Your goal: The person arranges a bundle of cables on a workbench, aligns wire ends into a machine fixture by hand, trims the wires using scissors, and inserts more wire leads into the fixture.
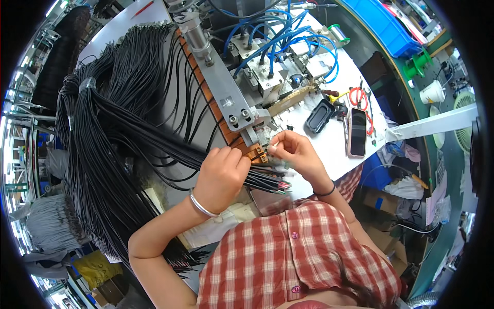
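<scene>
My left hand (224,170), with a silvery bangle at the wrist, is closed over a bundle of black cables (175,150) beside a copper-coloured fixture (254,153). Its fingertips are turned down, so what they grip is hidden. Cable ends (280,186) with red, white and green wire tips stick out past that hand. Just right of the fixture, my right hand (296,150) pinches thumb and forefinger together on something tiny and pale. Above both hands stands a bench machine (221,95) with metal blocks and a cylinder.
Blue air tubes (288,31) loop over the machine. To the right lie a black tray (320,116), a phone (357,133) and red-handled tools (360,98). A large hank of black cables (98,129) fills the left. A blue bin (383,26) stands at the far right.
</scene>
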Demonstrator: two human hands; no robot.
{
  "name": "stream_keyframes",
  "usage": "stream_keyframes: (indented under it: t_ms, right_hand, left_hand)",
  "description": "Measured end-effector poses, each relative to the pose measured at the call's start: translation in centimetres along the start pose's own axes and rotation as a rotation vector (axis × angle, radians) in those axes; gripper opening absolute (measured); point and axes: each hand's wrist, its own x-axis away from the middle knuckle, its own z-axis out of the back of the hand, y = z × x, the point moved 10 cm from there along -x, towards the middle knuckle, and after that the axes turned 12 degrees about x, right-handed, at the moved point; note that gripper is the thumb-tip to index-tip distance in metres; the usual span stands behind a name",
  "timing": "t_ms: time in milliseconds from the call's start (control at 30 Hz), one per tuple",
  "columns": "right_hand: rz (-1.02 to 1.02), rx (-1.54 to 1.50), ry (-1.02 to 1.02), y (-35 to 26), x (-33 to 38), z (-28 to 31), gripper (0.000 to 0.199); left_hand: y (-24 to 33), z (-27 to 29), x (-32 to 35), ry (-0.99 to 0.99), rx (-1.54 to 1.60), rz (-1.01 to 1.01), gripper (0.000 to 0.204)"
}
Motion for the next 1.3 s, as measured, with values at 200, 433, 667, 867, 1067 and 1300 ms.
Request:
stream_keyframes:
  t_ms: [200,433,667,867,1067,1300]
  right_hand:
    - [0.216,-0.184,-0.004,-2.0,0.6,0.3,0.012]
    - [0.18,-0.222,0.05,-1.7,0.8,0.8,0.009]
    - [0.213,-0.308,0.042,-1.1,1.0,0.5,0.008]
    - [0.187,-0.305,-0.108,-2.4,1.2,-0.7,0.003]
    - [0.19,-0.129,-0.045,-1.7,0.6,0.5,0.005]
    - [0.102,-0.118,-0.006,-0.3,-0.5,-0.1,0.011]
  left_hand:
    - [-0.1,0.5,-0.1,-0.028,0.048,0.05,0.044]
    - [0.5,1.5,-0.3,0.057,0.035,-0.009,0.021]
    - [-0.3,0.6,0.2,-0.023,0.003,0.092,0.035]
    - [0.1,0.6,0.1,-0.008,0.028,0.05,0.024]
    - [0.0,0.2,0.3,-0.017,0.067,0.04,0.032]
    - [0.3,1.5,-0.3,0.048,0.055,0.021,0.027]
